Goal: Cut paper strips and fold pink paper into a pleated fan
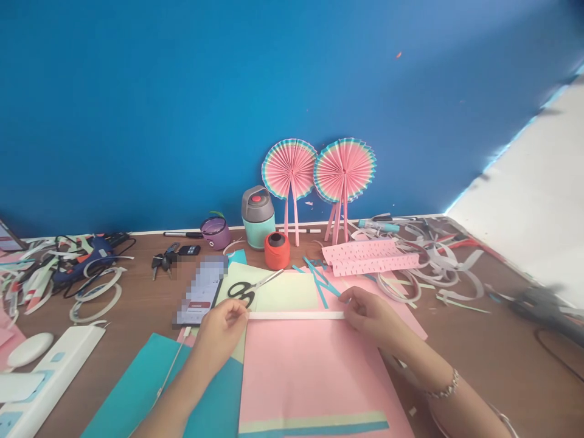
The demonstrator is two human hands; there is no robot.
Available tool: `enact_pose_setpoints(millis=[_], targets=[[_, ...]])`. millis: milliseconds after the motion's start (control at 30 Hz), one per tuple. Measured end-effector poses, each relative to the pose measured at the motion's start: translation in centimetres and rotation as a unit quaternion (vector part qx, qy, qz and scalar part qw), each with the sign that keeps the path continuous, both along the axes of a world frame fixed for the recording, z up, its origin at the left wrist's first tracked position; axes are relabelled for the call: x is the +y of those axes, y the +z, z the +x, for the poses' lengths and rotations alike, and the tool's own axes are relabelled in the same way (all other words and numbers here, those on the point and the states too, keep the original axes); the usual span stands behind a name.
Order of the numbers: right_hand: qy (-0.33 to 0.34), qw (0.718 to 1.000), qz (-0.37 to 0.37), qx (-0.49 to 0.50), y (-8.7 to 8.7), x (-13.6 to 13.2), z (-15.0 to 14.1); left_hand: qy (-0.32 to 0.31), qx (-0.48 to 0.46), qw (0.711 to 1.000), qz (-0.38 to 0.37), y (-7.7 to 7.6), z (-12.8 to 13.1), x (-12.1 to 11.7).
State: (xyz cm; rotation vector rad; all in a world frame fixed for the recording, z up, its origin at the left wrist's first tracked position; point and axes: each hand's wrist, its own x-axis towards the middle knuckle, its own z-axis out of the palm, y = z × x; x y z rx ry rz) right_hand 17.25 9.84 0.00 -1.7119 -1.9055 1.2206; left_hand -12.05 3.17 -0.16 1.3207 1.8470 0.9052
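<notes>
A narrow white strip (296, 316) runs straight along the far edge of a pink sheet of paper (310, 371). My left hand (223, 325) pinches its left end, fingers closed. At the other end, the closed fingers of my right hand (369, 313) grip the strip near the sheet's far right corner. Whether the strip is stuck to the paper, I cannot tell. Pale yellow and blue bands (314, 424) cross the near part of the sheet. Just beyond the strip, black-handled scissors (249, 290) lie slightly spread on pale yellow paper (285, 292).
Two pink pleated paper fans (292, 170) lean on the blue wall. Before them stand a teal flask (259, 225), a red round container (277, 250) and a purple cup (215, 232). A phone (203, 292), blue paper (137, 383), a power strip (55, 377) and curled paper strips (438, 261) lie around.
</notes>
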Motion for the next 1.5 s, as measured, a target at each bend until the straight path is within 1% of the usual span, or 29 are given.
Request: enact_pose_setpoints(millis=[67,133,200,267,367,467,567,833,1100,1300,1500], targets=[[-0.002,1.000,-0.002,-0.003,0.1,0.0,-0.1,0.006,-0.002,1.000,0.012,0.3,0.0,0.1],[-0.003,1.000,-0.003,-0.006,0.2,0.0,-0.1,0.002,0.043,0.999,0.029,0.5,0.0,0.0],[-0.001,1.000,-0.001,-0.008,0.2,0.1,-0.1,-0.009,0.095,0.995,0.031,0.6,0.0,-0.2],[-0.001,1.000,0.003,-0.010,0.1,0.1,-0.1,-0.020,0.129,0.991,0.021,0.4,-0.1,-0.4],[0.000,1.000,0.005,-0.007,0.0,0.0,0.0,-0.026,0.153,0.988,0.015,-0.4,-0.3,-0.5],[0.003,1.000,0.003,-0.008,-0.1,-0.1,0.1,-0.029,0.157,0.987,0.019,-1.2,-0.3,-0.5],[0.005,1.000,0.003,-0.009,-0.2,0.0,0.2,-0.030,0.153,0.988,0.014,-1.4,-0.3,-0.4],[0.001,1.000,0.001,-0.002,-0.5,0.0,0.2,-0.030,0.156,0.987,-0.002,-1.1,-0.2,-0.2],[-0.014,1.000,0.003,0.000,-0.6,0.0,0.1,-0.035,0.159,0.987,0.006,-0.9,-0.2,-0.4],[-0.020,1.000,-0.002,0.016,-0.7,0.0,0.1,-0.033,0.164,0.986,0.001,-0.9,-0.2,-0.4],[-0.021,1.000,-0.003,0.009,-0.9,0.1,0.0,-0.032,0.159,0.987,-0.008,-0.7,0.0,-0.4]])
